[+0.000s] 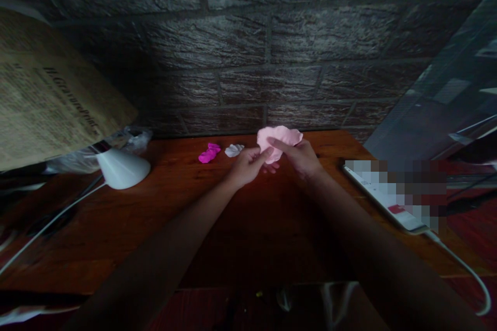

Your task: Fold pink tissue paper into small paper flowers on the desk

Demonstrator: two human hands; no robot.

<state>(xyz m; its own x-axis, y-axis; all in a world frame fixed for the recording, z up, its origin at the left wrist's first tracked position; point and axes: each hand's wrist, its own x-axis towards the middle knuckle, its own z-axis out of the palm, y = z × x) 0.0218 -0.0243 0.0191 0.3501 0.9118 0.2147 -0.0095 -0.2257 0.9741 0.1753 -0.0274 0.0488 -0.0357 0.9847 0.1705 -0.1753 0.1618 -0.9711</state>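
Observation:
A flattened, pale pink sheet of modelling clay (pixel 282 136) with an uneven edge is held up over the back of the wooden table. My left hand (pixel 248 163) pinches its lower left side, thumb on top. From the right, my right hand (pixel 301 156) grips it too, with the thumb pressed flat on its face and the fingers behind, mostly hidden. Just left of my left hand lies a small white lump of clay (pixel 234 150) on the table. Beside that rests a bright magenta lump of clay (pixel 209 153).
On the left stands a lamp with a white base (pixel 123 169) and a newsprint shade (pixel 50 83); its cord crosses the table (pixel 248 232). Clear plastic wrapping (pixel 135 139) lies behind it. A tablet-like device (pixel 382 196), partly blurred, with a white cable is at right. A brick wall rises behind.

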